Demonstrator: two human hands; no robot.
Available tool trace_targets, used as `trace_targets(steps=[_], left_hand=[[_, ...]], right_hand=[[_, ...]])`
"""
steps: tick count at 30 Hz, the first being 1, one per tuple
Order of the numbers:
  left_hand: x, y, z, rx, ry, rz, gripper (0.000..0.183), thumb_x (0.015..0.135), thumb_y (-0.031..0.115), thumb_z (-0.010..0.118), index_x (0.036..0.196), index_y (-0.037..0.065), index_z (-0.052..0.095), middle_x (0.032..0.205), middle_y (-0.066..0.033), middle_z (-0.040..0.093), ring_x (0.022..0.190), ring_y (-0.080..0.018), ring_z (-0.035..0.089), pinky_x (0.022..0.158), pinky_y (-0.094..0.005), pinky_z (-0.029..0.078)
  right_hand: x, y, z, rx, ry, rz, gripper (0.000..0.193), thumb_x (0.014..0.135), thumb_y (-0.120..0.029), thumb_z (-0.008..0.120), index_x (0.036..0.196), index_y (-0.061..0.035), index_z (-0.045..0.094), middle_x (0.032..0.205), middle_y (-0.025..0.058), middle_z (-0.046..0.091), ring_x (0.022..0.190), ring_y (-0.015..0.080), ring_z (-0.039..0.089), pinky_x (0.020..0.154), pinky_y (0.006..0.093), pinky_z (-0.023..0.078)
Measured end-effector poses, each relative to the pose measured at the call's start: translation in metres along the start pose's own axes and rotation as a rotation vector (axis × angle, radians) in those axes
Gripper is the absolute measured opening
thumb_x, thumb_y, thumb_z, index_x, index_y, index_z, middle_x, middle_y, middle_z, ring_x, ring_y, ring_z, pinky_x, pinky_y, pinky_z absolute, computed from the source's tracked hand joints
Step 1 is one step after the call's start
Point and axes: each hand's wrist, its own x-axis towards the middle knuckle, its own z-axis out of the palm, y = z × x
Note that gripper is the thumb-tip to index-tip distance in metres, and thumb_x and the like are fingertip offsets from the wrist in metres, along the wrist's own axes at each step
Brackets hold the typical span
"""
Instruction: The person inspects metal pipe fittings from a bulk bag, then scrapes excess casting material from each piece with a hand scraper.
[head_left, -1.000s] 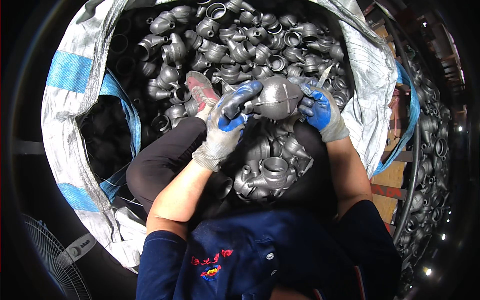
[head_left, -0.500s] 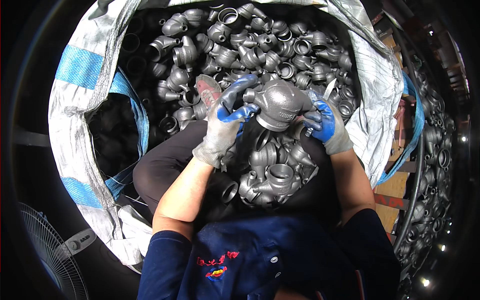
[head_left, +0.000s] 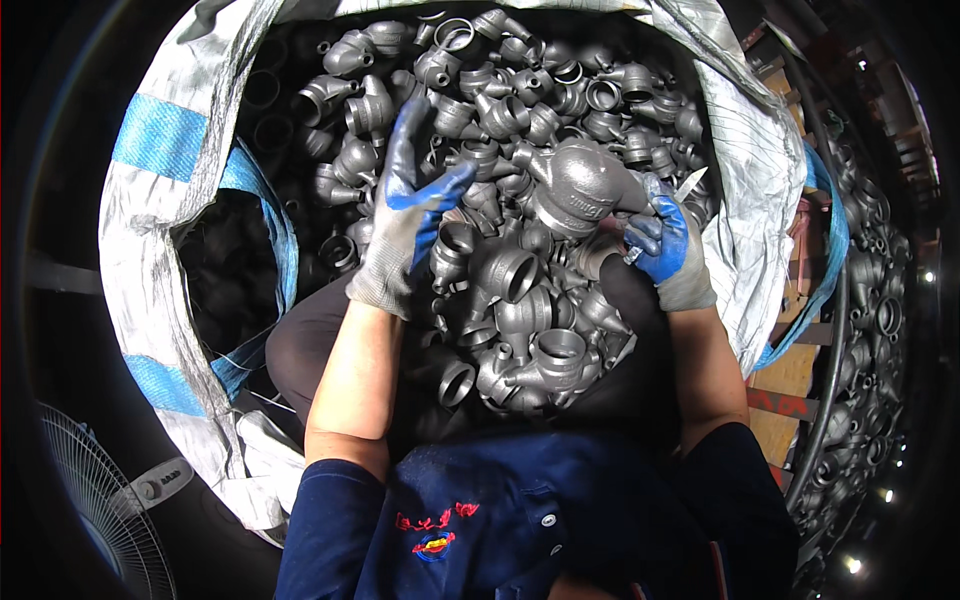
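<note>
My right hand (head_left: 668,245), in a grey glove with blue-coated fingers, is closed on the right end of a large grey cast-metal pipe fitting (head_left: 580,185). The fitting has a rounded body and a wide collar facing down toward me. A pointed, pale blade (head_left: 690,184) sticks up from the same hand; its handle is hidden by the fingers. To the left of the fitting, my left hand (head_left: 408,205), gloved alike, is empty with thumb and fingers spread. Between my legs sits a cluster of smaller fittings (head_left: 535,345), some with their round openings up.
A white woven bulk bag (head_left: 150,260) with blue straps (head_left: 275,240) surrounds me, heaped with similar grey fittings (head_left: 480,100) beyond my hands. At lower left stands a fan (head_left: 95,500). More fittings (head_left: 870,350) lie outside the bag on the right, past wooden boards (head_left: 785,375).
My left hand has let go of the fitting and moved left, its fingers opening. My right hand still holds the fitting, which has shifted slightly right and away from me.
</note>
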Motion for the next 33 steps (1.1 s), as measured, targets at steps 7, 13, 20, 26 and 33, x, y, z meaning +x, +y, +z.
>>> trace_targets(steps=[7,13,20,26,33], left_hand=[[-0.015,-0.018,0.031,-0.963,-0.062,-0.492,0.045,0.104,0.037,0.039,0.130,0.002,0.049,0.130,-0.0137,0.054,0.120,-0.0218,0.053,0.106,-0.0365,0.042],[-0.011,-0.018,0.003,-0.726,0.076,-0.435,0.045,0.101,0.039,0.042,0.116,0.000,0.059,0.115,-0.0142,0.063,0.103,-0.0262,0.064,0.094,-0.0405,0.051],[-0.022,-0.035,0.018,-0.046,-0.007,0.050,0.024,0.097,0.017,0.055,0.112,0.000,0.063,0.106,-0.0071,0.065,0.096,-0.0141,0.061,0.086,-0.0305,0.050],[-0.029,-0.035,0.022,0.054,-0.052,0.078,0.020,0.095,0.010,0.057,0.111,-0.001,0.063,0.107,-0.0070,0.066,0.096,-0.0134,0.061,0.085,-0.0285,0.049],[-0.031,-0.033,0.026,-0.098,-0.012,-0.046,0.019,0.094,0.008,0.058,0.111,-0.001,0.063,0.106,-0.0067,0.066,0.094,-0.0133,0.061,0.084,-0.0273,0.049]], right_hand=[[-0.027,0.016,0.048,-0.407,-0.316,-0.150,0.030,0.100,-0.019,0.046,0.124,-0.0010,0.050,0.080,0.0053,0.058,0.058,0.0109,0.052,0.052,0.0212,0.043],[-0.030,0.011,0.091,-0.519,-0.072,-0.172,0.035,0.100,-0.027,0.048,0.118,0.0008,0.057,0.093,0.0093,0.068,0.061,0.0077,0.056,0.053,0.0192,0.044],[-0.034,-0.017,0.126,-0.604,0.031,-0.281,0.047,0.101,-0.039,0.044,0.100,0.0017,0.067,0.074,0.0083,0.067,0.053,0.0064,0.054,0.048,0.0181,0.040],[-0.034,0.001,0.141,-0.475,-0.195,-0.511,0.030,0.093,-0.023,0.064,0.111,0.0005,0.065,0.083,0.0057,0.070,0.059,0.0030,0.056,0.047,0.0165,0.040],[-0.031,0.014,0.140,-0.553,-0.411,-0.314,0.022,0.092,-0.003,0.062,0.113,0.0036,0.063,0.104,0.0094,0.067,0.090,0.0125,0.062,0.080,0.0252,0.051]])
